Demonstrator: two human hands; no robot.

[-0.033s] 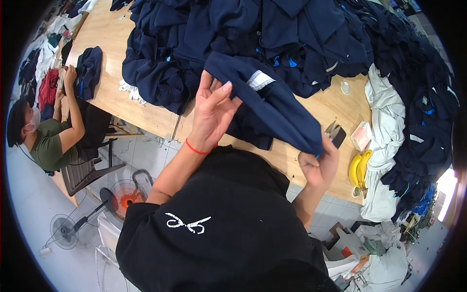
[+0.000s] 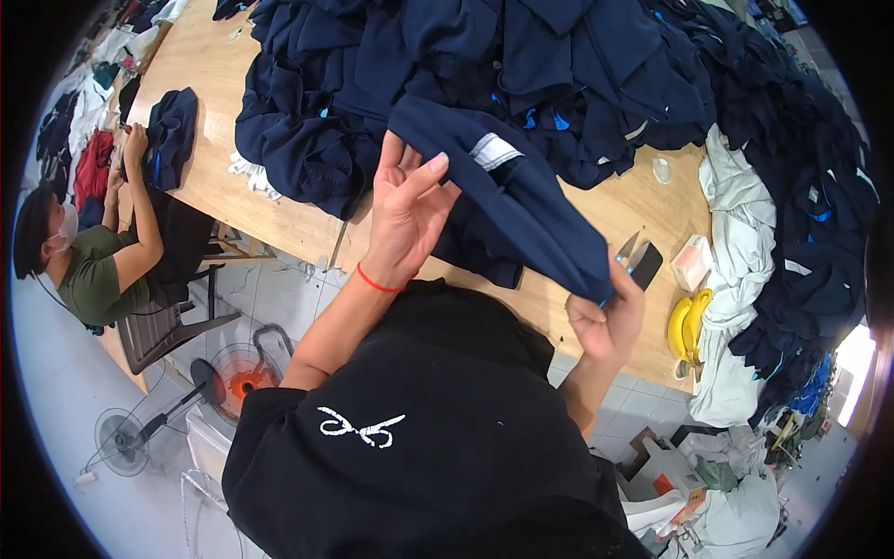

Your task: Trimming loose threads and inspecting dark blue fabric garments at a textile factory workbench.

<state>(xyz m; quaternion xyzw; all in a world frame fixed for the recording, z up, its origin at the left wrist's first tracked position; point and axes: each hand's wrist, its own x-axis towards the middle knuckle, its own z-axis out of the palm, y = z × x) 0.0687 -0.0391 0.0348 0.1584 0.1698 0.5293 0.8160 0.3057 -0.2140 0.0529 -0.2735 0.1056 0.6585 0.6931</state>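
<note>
A navy garment [image 2: 521,200] with a white label patch is stretched slantwise between my two hands above the wooden table [image 2: 214,186]. My left hand [image 2: 405,214], a red band on its wrist, is raised with fingers spread, its fingertips on the garment's upper end. My right hand [image 2: 605,321] pinches the garment's lower corner near the table's front edge. A big heap of navy garments [image 2: 521,65] lies right behind the held one.
A black tool [image 2: 641,261], a small pinkish box [image 2: 691,263] and bananas [image 2: 687,324] lie at the right, beside white cloth [image 2: 745,224]. A seated person [image 2: 93,265] handles a dark garment [image 2: 172,135] at the left. Two fans [image 2: 237,368] stand on the floor.
</note>
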